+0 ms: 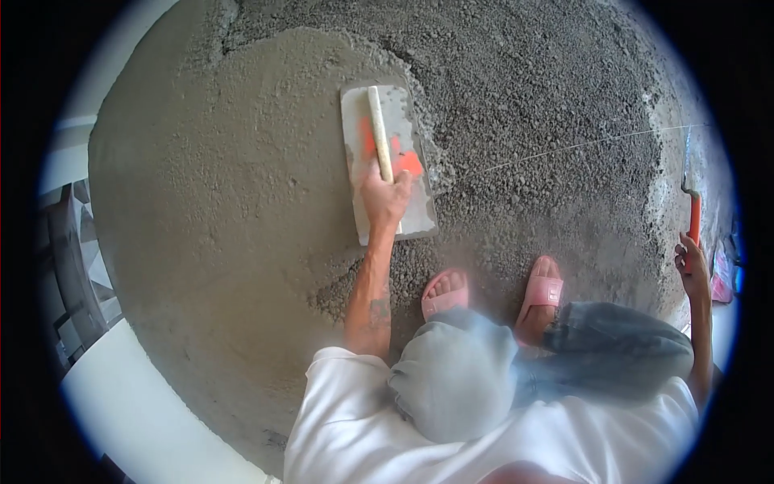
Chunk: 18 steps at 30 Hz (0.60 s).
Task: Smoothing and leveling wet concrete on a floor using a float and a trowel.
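Fingers wrapped round the pale bar handle, my left hand (385,198) is closed on a rectangular plastering float (356,141). The float has a grey plate with orange patches and lies flat on wet grey mortar (242,153), its right edge by the border with coarser mix. Out at the far right, my right hand (693,266) grips the orange handle of a trowel (695,216), which points away from me. A bent metal neck shows above that handle; the blade is hard to make out near the rim.
Rough, crumbly mortar mix (548,105) spreads to the right of the float. A thin pale string (572,149) crosses it. My feet in pink slides (445,300) stand on the mix. White wall (137,403) and a dark frame (76,250) border the left; a pink bag (721,278) lies far right.
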Each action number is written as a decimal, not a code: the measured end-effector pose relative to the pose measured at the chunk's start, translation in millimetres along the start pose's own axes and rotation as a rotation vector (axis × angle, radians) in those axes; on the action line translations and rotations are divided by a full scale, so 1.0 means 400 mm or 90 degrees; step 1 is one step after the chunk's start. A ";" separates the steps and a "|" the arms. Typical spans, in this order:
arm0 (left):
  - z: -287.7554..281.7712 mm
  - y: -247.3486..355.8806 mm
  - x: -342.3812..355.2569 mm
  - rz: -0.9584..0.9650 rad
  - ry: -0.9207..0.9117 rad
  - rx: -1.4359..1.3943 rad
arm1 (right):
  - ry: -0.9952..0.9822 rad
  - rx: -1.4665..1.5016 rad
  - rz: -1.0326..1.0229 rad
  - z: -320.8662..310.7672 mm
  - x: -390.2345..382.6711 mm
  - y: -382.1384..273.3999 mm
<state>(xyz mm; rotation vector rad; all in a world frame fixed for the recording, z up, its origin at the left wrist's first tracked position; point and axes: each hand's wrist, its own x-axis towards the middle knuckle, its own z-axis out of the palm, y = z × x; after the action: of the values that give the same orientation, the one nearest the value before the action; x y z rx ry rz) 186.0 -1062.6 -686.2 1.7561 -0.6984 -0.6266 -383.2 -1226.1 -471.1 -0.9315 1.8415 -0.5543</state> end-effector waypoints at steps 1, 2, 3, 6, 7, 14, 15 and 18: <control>0.030 -0.017 0.014 0.064 0.038 0.024 | 0.025 0.012 0.003 0.005 -0.009 0.004; 0.048 -0.015 0.047 0.061 0.046 0.013 | 0.026 0.016 0.021 0.008 -0.021 -0.001; 0.061 -0.013 0.106 0.063 0.046 0.016 | 0.024 0.019 0.022 0.017 -0.018 0.001; 0.074 -0.003 0.253 0.044 0.032 0.101 | 0.029 0.043 0.019 0.003 -0.031 0.006; 0.082 0.026 0.289 0.006 -0.012 0.092 | 0.035 0.040 0.020 -0.014 -0.028 0.011; 0.083 0.002 0.146 -0.006 -0.091 0.075 | 0.060 0.068 0.042 -0.051 -0.022 0.036; 0.085 0.004 0.149 -0.011 -0.088 0.079 | 0.055 0.065 0.045 -0.050 -0.019 0.034; 0.094 0.025 0.110 -0.085 -0.123 0.049 | -0.011 0.026 0.075 -0.066 -0.018 0.029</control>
<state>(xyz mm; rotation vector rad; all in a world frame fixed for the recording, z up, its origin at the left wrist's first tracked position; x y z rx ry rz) 187.9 -1121.1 -690.0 1.8408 -0.7497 -0.8798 -409.4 -1213.9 -464.2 -0.7925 1.8489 -0.5084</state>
